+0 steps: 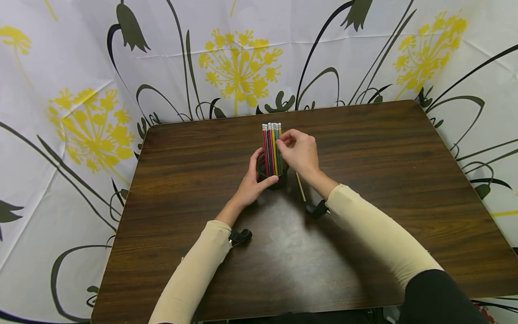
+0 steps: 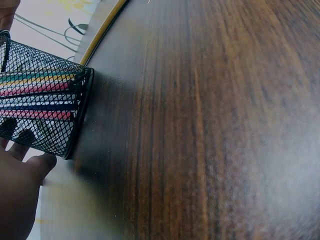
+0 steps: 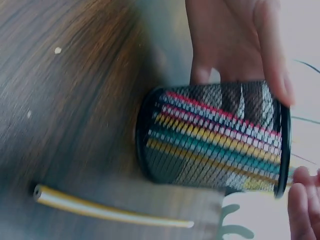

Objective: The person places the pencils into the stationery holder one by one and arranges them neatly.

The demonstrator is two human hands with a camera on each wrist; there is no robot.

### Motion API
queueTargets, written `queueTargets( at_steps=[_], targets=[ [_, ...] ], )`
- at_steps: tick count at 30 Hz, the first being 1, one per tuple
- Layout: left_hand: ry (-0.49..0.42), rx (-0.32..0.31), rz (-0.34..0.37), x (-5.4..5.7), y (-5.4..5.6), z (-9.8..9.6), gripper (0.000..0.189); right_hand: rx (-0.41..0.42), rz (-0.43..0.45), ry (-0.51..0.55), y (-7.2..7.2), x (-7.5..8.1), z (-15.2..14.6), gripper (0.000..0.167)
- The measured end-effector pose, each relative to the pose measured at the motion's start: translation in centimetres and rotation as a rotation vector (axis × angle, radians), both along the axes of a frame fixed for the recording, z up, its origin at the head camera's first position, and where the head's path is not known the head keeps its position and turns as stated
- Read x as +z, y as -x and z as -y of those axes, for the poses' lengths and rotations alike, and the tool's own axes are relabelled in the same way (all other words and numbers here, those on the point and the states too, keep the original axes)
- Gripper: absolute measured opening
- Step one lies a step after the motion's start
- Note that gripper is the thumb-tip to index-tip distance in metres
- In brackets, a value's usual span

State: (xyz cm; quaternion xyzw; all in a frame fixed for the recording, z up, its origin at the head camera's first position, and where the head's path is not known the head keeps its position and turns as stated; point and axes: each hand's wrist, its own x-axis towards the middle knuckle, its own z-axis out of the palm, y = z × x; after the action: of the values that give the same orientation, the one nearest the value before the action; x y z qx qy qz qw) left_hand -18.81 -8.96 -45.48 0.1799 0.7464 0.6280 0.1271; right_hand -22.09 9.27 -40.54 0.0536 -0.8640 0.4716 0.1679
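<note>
A black mesh pencil cup [image 3: 165,172] stands upright on the table, holding several pencils [image 1: 271,148] in red, dark, yellow and green, their white eraser ends up. My left hand [image 1: 252,183] grips the cup from the left, thumb across the front near the rim, fingers round the far side. At the right side of the bunch, my right hand [image 1: 300,150] pinches a yellowish pencil between thumb and forefinger; the fingertips partly hide it. Beneath my right wrist, another pencil [image 3: 110,212], yellow and pale striped, lies on the table just right of the cup.
The dark wood-grain table [image 1: 182,180] fills the space around the cup. A flower-printed cloth [image 1: 170,67] hangs behind its back edge. Small black wrist cameras [image 1: 241,236] stick out from both sleeves, the right one close to the loose pencil.
</note>
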Motion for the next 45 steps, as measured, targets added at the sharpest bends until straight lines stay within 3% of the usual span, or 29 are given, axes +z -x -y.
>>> queueTargets(
  at_steps=[3, 6, 9, 12, 15, 17, 22, 33, 39, 42, 45],
  targets=[
    [0.016, 0.021, -0.003, -1.1, 0.4, 0.0, 0.090, -0.037, -0.020, 0.059, 0.2, -0.5, -1.0, 0.009],
    [0.021, 0.034, -0.022, -1.6, 0.5, 0.1, 0.089, -0.089, 0.008, 0.056, 0.6, -1.5, -2.0, 0.010],
    [0.017, 0.037, -0.038, -1.8, 0.5, 0.0, 0.089, -0.124, 0.089, 0.006, 0.8, -2.8, -3.0, 0.011],
    [0.019, 0.034, -0.038, -1.7, 0.4, 0.0, 0.090, -0.103, 0.205, -0.073, 0.7, -4.1, -3.7, 0.011],
    [0.018, 0.024, -0.027, -1.2, 0.3, -0.1, 0.091, -0.046, 0.335, -0.163, 0.5, -5.4, -4.2, 0.016],
    [0.014, 0.014, -0.016, -0.2, 0.0, -0.1, 0.090, -0.012, 0.411, -0.220, 0.4, -6.1, -4.4, 0.021],
    [0.001, -0.009, -0.010, 1.8, -0.7, -0.3, 0.089, 0.018, 0.477, -0.299, 0.2, -7.0, -4.4, 0.034],
    [0.033, 0.009, 0.001, 2.0, -0.9, -0.1, 0.088, 0.007, 0.509, -0.430, 0.4, -6.3, -4.0, 0.022],
    [0.034, 0.006, -0.003, 2.1, -0.9, 0.0, 0.088, -0.017, 0.497, -0.384, 0.4, -5.0, -4.6, 0.019],
    [0.033, 0.004, -0.005, 2.1, -0.9, 0.0, 0.088, -0.049, 0.430, -0.324, 0.4, -3.5, -4.8, 0.019],
    [0.032, 0.007, -0.007, 2.1, -0.9, 0.0, 0.088, -0.081, 0.307, -0.251, 0.3, -1.7, -4.9, 0.020]
  ],
)
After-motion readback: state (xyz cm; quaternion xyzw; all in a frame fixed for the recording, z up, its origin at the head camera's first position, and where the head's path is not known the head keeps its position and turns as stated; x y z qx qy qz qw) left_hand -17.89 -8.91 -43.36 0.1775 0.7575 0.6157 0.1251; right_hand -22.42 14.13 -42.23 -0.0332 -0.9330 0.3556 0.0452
